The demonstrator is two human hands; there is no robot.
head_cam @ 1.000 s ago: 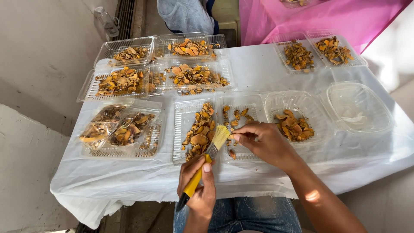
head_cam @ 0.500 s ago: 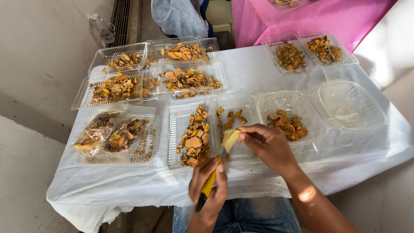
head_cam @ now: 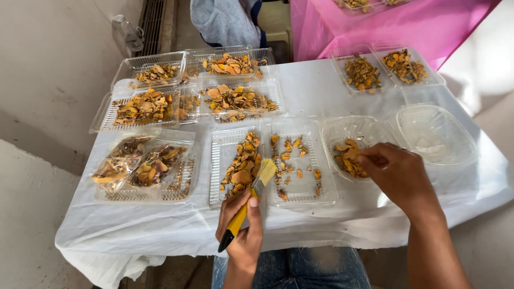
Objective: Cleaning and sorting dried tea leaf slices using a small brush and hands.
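My left hand (head_cam: 242,223) grips a yellow-handled brush (head_cam: 251,198) whose pale bristles hover over an open clear plastic tray (head_cam: 305,188). That tray holds orange-brown dried slices (head_cam: 243,163), piled on its left half and scattered on its right. My right hand (head_cam: 399,172) reaches into a clear plastic bowl (head_cam: 349,128) of similar slices (head_cam: 347,158), its fingertips pinched among them. Whether a slice is between those fingers is hidden.
Several more clear trays of dried slices (head_cam: 235,99) cover the white-clothed table (head_cam: 321,85). An empty clear bowl (head_cam: 436,134) stands at the right. A pink-covered table (head_cam: 375,24) lies behind, with a seated person's grey clothing (head_cam: 225,18) at the far edge. A concrete wall (head_cam: 48,80) stands left.
My right hand has moved right from the open tray to the bowl of slices. The brush in my left hand has stayed over the tray.
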